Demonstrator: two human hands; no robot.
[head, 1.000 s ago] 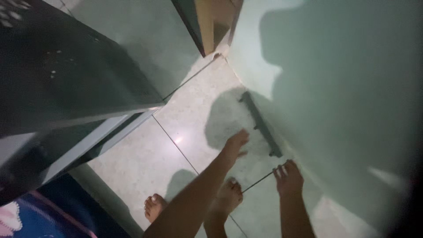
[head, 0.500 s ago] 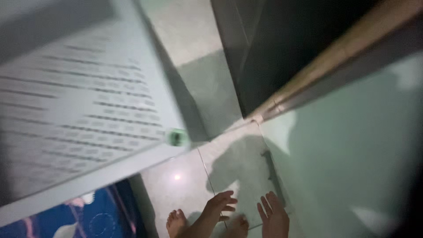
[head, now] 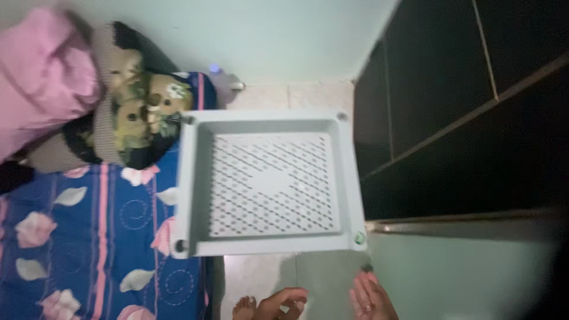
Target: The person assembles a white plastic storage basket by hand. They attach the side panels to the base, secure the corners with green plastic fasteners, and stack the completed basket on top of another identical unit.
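The grey tray stands just beyond both sets of fingertips, its corner post hole nearest the right hand. It looks like light, rigid plastic with a perforated bottom; its raised rim seems the best grip. Both hands are empty: right fingers spread loosely, left hand half-curled. A blue bedsheet lies left of the fingers.

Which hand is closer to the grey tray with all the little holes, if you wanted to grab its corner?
Probably the right hand. It is open just below the tray's near right corner. The left hand, fingers curled, sits lower, further under the front rim.
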